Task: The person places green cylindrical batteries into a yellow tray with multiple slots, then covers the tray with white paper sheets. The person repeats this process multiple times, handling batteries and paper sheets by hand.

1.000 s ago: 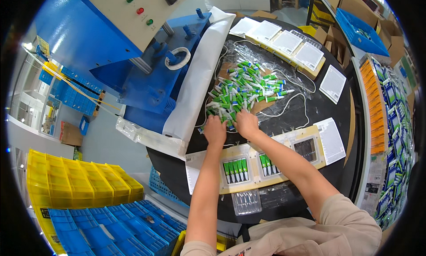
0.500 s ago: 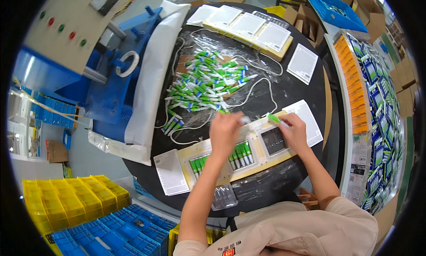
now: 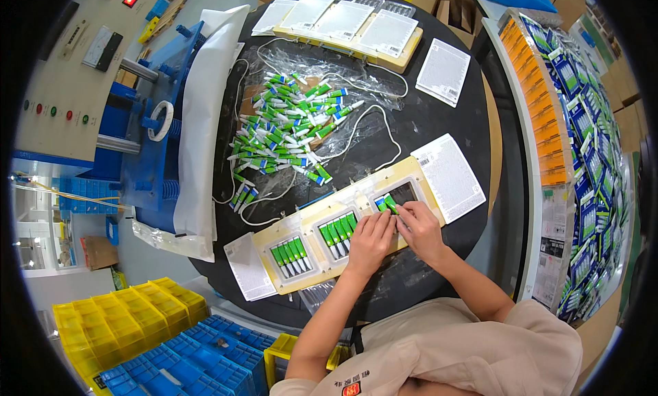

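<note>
Both my hands meet at the right-hand compartment of a long yellow fixture (image 3: 436,207) lying aslant on a round black table. My right hand (image 3: 423,233) pinches a small green and white tube (image 3: 391,202) near its upper end. Close beside it, my left hand (image 3: 372,240) has its fingers bunched over the lower ends of the tubes there, hiding their caps. The middle compartment holds a row of green tubes (image 3: 338,229) with white caps downward. Another such row (image 3: 290,254) fills the left compartment.
Beyond the fixture lies a loose heap of tubes (image 3: 281,128) on clear film, with a white cord (image 3: 394,139) around it. Printed white cards (image 3: 449,176) flank the fixture. A second loaded fixture (image 3: 404,56) stands at the far edge. Blue machinery (image 3: 154,163) is at left.
Both hands have come together over the right compartment, which was bare and now has tubes in it. My left hand came right from near the heap. The whole view has shifted.
</note>
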### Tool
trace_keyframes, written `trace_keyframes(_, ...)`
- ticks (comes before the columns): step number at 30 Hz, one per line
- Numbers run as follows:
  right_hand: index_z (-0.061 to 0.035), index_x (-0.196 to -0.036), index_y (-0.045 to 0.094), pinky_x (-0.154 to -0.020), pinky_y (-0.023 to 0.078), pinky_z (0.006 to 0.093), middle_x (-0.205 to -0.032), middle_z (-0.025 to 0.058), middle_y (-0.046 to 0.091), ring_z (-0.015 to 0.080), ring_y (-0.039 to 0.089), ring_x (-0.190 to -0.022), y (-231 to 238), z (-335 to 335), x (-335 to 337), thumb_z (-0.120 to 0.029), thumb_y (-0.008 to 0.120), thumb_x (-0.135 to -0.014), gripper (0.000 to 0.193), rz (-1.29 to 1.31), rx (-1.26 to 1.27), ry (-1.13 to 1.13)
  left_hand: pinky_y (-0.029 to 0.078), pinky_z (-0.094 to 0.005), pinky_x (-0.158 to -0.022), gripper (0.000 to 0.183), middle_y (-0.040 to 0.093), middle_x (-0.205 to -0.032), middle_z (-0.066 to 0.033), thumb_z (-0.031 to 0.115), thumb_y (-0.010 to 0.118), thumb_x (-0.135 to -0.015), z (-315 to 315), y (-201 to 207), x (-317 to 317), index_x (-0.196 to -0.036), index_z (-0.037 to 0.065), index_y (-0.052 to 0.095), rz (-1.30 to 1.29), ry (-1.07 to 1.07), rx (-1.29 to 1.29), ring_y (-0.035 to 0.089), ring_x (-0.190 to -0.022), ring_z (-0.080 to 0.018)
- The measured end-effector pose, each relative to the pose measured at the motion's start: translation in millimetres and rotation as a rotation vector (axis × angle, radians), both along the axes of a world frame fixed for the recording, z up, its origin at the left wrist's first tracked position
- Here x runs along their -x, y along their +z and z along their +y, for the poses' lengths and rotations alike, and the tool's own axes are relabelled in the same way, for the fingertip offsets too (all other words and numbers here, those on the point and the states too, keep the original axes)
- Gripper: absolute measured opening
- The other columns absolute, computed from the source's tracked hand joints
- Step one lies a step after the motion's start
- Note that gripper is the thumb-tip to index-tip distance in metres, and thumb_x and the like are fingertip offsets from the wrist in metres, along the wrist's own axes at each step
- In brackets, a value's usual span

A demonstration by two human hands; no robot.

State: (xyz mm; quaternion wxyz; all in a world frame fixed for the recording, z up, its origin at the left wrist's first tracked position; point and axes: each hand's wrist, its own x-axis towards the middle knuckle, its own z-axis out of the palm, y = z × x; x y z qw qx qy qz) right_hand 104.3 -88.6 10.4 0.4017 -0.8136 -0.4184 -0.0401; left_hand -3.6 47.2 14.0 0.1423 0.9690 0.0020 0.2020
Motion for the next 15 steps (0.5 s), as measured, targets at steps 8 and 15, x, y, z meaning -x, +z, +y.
trace_keyframes(8,0.001,-0.11,0.071,-0.078,0.054,0.0411,-0.1,0.0137,0.065,0.0326,0.065,-0.091,10.6,-5.2,-13.8,-0.003,0.076,-0.08,0.03,0.246,0.03,0.135,0.056,-0.0347,-0.075,0.037,0.068,-0.118,-0.0134,0.008,0.068,-0.082,2.5,2.1,-0.9,-0.118,0.0,0.069,-0.119,-0.031,0.079,0.069,-0.094,-0.025)
trace_keyframes(15,-0.0014,-0.092,0.073,-0.069,0.055,0.0431,-0.085,0.0132,0.068,0.0335,0.069,-0.079,30.8,129.5,-71.5,-0.018,0.078,-0.084,0.019,0.165,0.014,0.152,0.057,-0.0348,-0.069,0.033,0.07,-0.112,-0.0135,0.001,0.069,-0.078,-8.7,-0.9,4.2,-0.11,-0.003,0.073,-0.203,0.061,0.134,0.071,-0.086,-0.0263)
